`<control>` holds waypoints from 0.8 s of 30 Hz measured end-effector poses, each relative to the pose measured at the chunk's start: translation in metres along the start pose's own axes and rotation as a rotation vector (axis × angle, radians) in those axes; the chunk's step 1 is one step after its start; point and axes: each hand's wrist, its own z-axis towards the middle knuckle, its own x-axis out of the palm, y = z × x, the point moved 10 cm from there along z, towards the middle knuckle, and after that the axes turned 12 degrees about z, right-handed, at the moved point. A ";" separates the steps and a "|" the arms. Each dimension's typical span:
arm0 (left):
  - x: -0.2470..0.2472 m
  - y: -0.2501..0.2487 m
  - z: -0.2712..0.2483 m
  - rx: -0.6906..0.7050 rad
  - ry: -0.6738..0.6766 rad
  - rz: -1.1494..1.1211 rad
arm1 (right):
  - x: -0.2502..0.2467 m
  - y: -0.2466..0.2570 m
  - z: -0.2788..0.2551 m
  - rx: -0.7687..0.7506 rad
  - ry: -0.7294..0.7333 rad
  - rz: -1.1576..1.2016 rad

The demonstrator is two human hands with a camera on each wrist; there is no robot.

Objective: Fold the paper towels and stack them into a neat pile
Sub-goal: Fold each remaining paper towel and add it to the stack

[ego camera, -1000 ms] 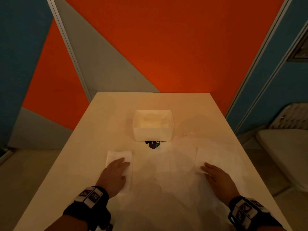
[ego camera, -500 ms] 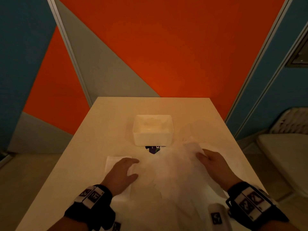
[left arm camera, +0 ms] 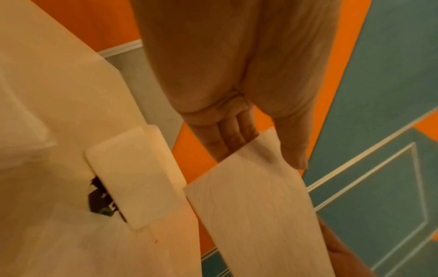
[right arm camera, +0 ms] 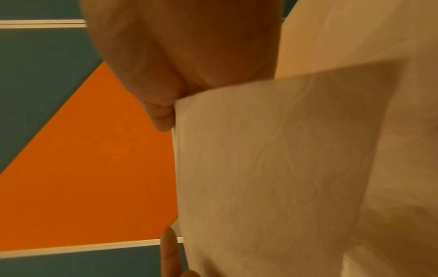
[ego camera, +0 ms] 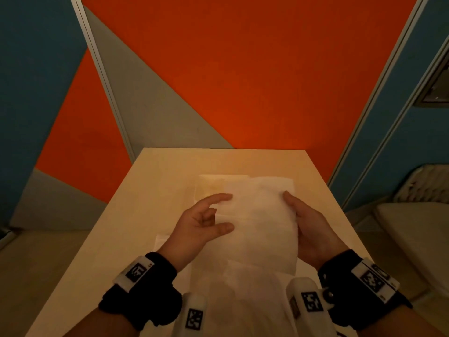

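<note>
Two hands: left hand (ego camera: 202, 223) and right hand (ego camera: 307, 229) pinch opposite edges of the lifted paper towel (ego camera: 261, 224), frame centre.
Advice: align edges before creasing.

- A white paper towel (ego camera: 263, 222) with a faint embossed pattern is held up above the table, folded into a long strip, its far edge straight and level
- More white towels (ego camera: 245, 295) lie loose and overlapping on the table below it
- A small folded towel (ego camera: 162, 240) lies flat on the table to the left, partly hidden
</note>
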 end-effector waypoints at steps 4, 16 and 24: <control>-0.007 -0.008 0.002 0.053 -0.109 0.105 | -0.002 -0.005 0.001 0.025 -0.003 0.022; 0.010 -0.041 0.005 0.407 -0.202 0.826 | 0.029 0.000 -0.004 -0.555 0.125 -1.468; -0.016 -0.028 0.015 0.126 -0.257 0.302 | 0.016 0.012 0.006 -0.518 0.138 -0.989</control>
